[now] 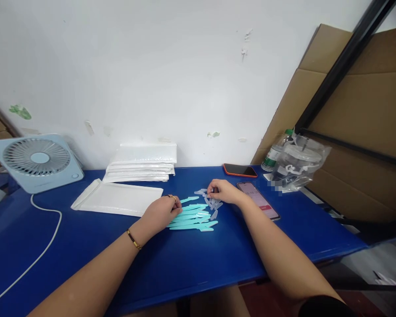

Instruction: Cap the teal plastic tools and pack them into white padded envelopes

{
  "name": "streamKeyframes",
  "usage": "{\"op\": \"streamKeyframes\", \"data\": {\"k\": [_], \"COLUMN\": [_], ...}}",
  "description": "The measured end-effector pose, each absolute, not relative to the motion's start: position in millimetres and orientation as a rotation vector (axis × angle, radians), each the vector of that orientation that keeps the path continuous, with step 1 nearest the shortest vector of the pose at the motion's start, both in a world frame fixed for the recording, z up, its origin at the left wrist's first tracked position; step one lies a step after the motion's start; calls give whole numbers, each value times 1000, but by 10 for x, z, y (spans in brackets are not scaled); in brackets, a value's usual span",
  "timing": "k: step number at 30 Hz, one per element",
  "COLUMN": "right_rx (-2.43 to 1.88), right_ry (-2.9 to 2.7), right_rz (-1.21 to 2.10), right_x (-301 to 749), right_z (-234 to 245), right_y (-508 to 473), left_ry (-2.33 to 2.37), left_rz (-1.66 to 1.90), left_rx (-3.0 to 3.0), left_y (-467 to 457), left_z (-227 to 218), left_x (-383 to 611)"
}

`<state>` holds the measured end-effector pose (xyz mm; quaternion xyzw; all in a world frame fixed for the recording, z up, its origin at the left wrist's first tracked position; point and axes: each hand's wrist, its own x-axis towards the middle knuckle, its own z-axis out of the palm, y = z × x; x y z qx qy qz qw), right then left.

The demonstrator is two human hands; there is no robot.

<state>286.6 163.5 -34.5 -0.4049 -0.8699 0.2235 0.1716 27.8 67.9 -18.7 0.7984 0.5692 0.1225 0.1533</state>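
Note:
Several turquoise eyebrow razors (191,219) lie side by side on the blue table, their blade ends pointing right. My left hand (163,213) rests over their handle ends, fingers curled closed. One eyebrow razor (190,199) at the far side of the row sticks out from its fingertips. Just right of the blades is a loose scatter of small clear blade caps (214,214). Over these caps, my right hand (222,191) is closed in a pinch; its fingers hide whatever is between them.
White padded mailers (140,169) are stacked by the wall, with a single mailer (122,198) in front. A blue fan (39,160) with a white cable stands left. Two phones (240,170), a bottle (273,154) and a bagged cup (298,160) are at right.

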Motion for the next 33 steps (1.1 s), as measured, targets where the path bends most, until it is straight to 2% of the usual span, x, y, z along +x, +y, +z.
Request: {"op": "streamKeyframes", "data": {"k": [6, 13, 25, 31, 33], "right_rx": [-1182, -981, -971, -926, -870], "right_ry": [-2372, -2158, -2243, -2389, -2490], "right_rz": [783, 1202, 1062, 711, 695], "right_x": [2882, 2789, 2525, 2648, 2734], "right_z": [-285, -246, -235, -144, -114], "right_y": [1601, 1513, 1377, 1389, 1414], "left_ry": [1689, 1711, 1664, 1735, 1673], "left_rz": [448, 593, 592, 653, 601], "left_rx": [2173, 2118, 2188, 2329, 2382], "left_y": [721, 802, 843, 849, 827], "left_z": [-193, -200, -210, -182, -156], "left_x": [248, 170, 209, 186, 190]}}
